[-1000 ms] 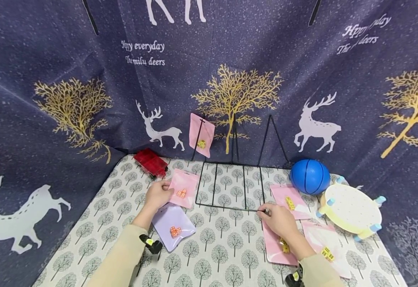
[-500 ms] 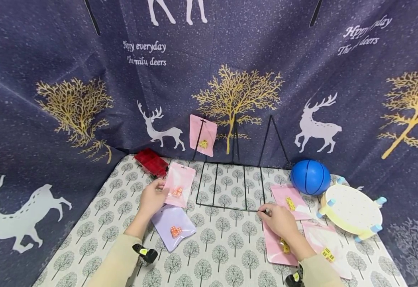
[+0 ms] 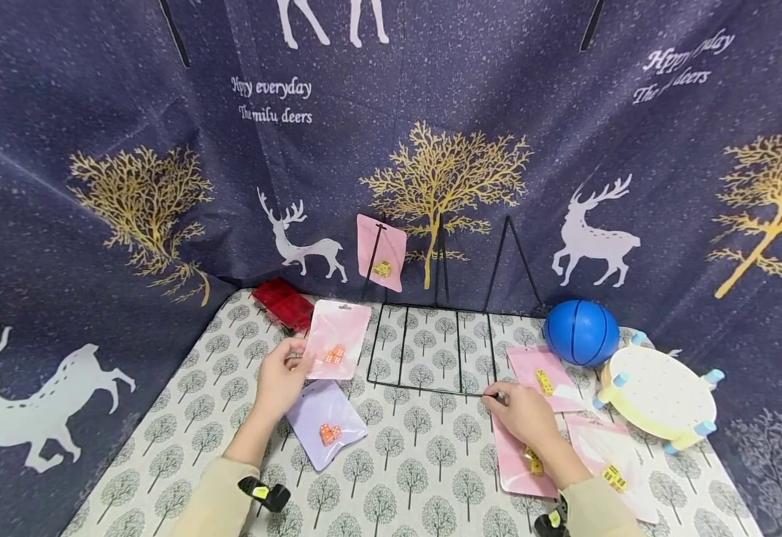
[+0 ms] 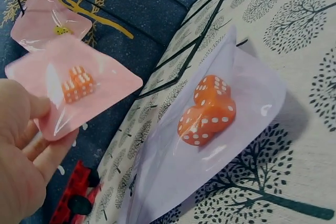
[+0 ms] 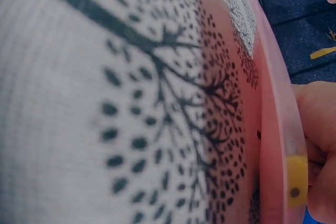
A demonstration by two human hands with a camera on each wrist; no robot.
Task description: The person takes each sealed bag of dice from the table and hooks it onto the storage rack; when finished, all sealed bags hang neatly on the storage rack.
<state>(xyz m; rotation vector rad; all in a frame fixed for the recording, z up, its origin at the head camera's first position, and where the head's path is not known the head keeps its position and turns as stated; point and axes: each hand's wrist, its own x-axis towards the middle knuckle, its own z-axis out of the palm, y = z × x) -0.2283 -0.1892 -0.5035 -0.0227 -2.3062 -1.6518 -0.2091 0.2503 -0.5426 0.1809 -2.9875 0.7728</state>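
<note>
My left hand [image 3: 282, 380] pinches the side edge of a pink pouch [image 3: 320, 328] with orange dice, raised above the table. The left wrist view shows thumb and fingers on either side of that pouch. Below lies a purple pouch [image 3: 313, 406], also with orange dice. My right hand [image 3: 528, 414] holds the front right corner of a black wire rack [image 3: 424, 388], its fingers curled at the wire. A pink pouch [image 3: 511, 462] with yellow dice lies partly under that hand. Another pink pouch [image 3: 380, 246] with yellow dice hangs from the rack's left hook.
Right of the rack lie two more dice pouches, one pink [image 3: 531, 362] and one pale pink [image 3: 588, 440]. A blue ball [image 3: 581, 333] and an upturned cream stool [image 3: 659, 388] are at the far right. A red toy car [image 3: 282, 302] stands back left.
My left hand has lifted the pink pouch with orange dice and turned it more upright, its holed top now facing away. The hanging pouch swung slightly. My right hand stayed at the rack's corner.
</note>
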